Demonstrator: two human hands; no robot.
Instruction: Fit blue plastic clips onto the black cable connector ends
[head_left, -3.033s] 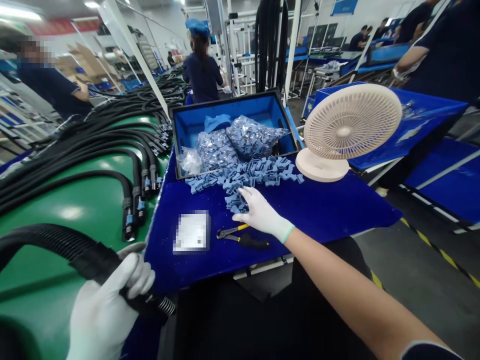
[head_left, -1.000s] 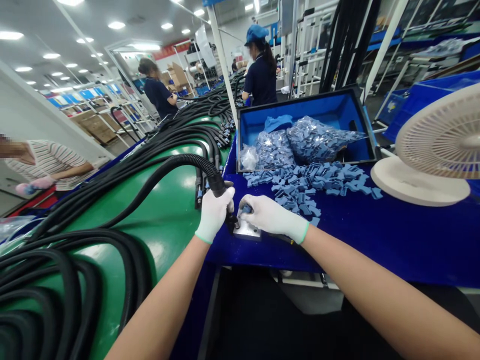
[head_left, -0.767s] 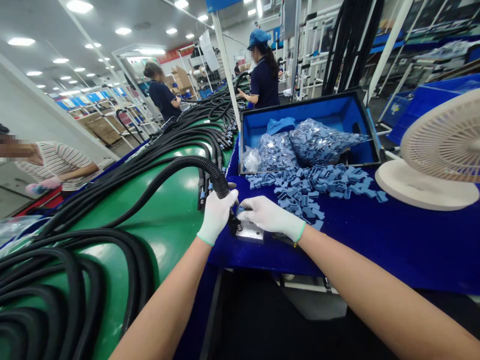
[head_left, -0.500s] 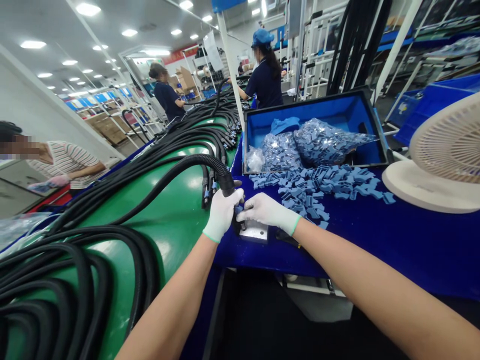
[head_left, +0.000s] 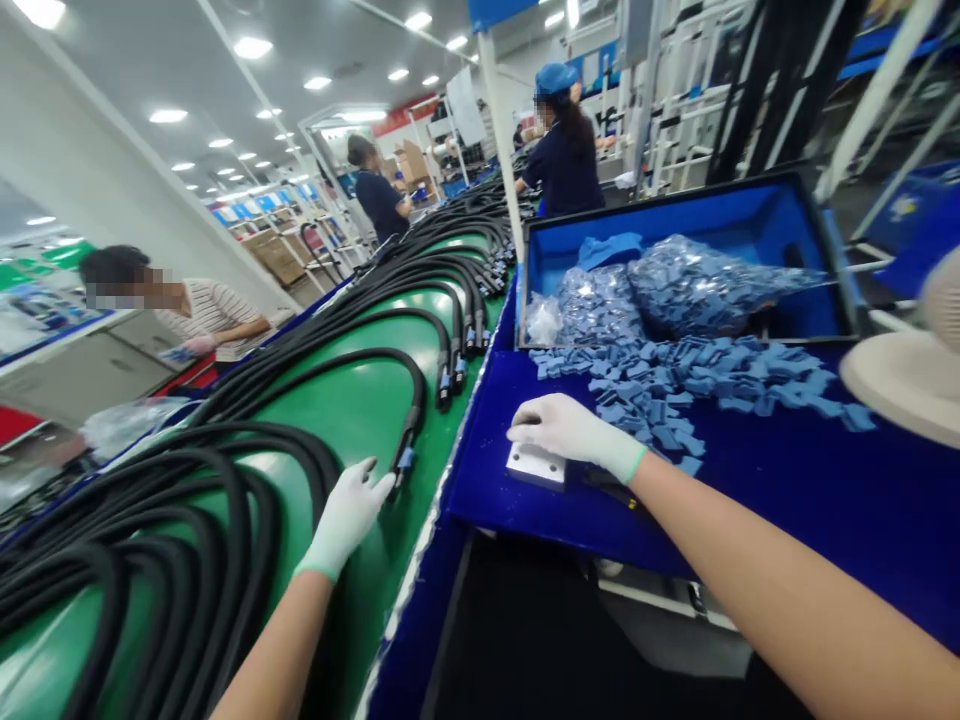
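Now a black hose (head_left: 412, 405) is seen lying on the green surface (head_left: 364, 385), its end just beyond the fingertips of the left hand (head_left: 350, 515), with a blue clip (head_left: 406, 459) on it. Half a second ago a hose was being held by that hand over the metal block (head_left: 535, 466); it seems to have been laid down, and work on it at the block may be judged finished.

The left hand is loosely opened, its fingers parted, and nothing is seen gripped; whether the hose end is touched cannot be told. The right hand (head_left: 577, 430) is half curled over the block's far edge; whether anything is pinched beneath its fingers cannot be told.

Just under the right wrist, a dark-handled tool (head_left: 609, 485) is partly covered. Beyond that hand, loose blue pieces (head_left: 652, 380) are heaped, backed by a crate (head_left: 720, 215) in which bags (head_left: 697, 285) are held. Leftward and ahead of the left hand, coiled hoses (head_left: 247, 520) are crowded, by which room might be limited. Farther ahead, a person in a blue cap (head_left: 570, 170) is seen.
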